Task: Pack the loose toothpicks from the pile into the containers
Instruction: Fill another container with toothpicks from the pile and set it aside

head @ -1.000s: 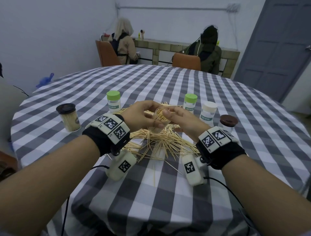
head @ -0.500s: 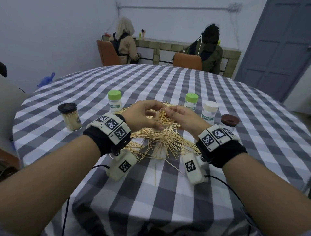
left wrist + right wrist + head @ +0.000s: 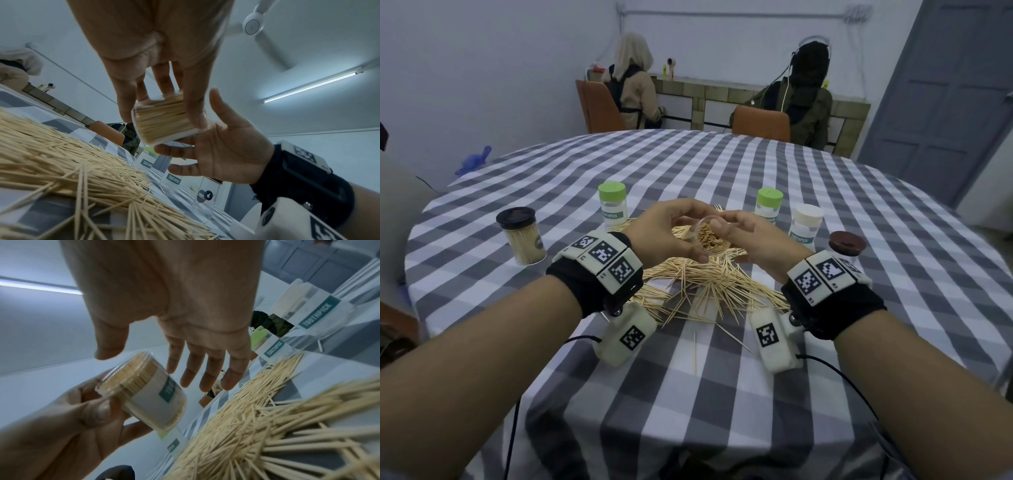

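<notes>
A clear open container (image 3: pixel 710 236), packed with toothpicks, hangs tilted above the pile with its mouth toward me. My left hand (image 3: pixel 667 236) grips it, thumb on one side and fingers on the other; the left wrist view shows this container (image 3: pixel 164 120) held the same way. My right hand (image 3: pixel 748 236) lies right beside it with straight fingers (image 3: pixel 205 369), thumb near the rim, holding nothing. The loose toothpick pile (image 3: pixel 705 284) spreads over the checked tablecloth under both hands.
Capped containers ring the pile: two green-lidded (image 3: pixel 613 209) (image 3: pixel 768 205), a white-lidded one (image 3: pixel 805 226), a brown-lidded one (image 3: pixel 846 245), and a black-lidded one full of toothpicks (image 3: pixel 522 236) at left. Stray toothpicks (image 3: pixel 695 353) lie nearer me. Two people sit at the back counter.
The container has tipped from nearly upright so its mouth faces me. My right hand's fingers have come off its top and straightened beside it.
</notes>
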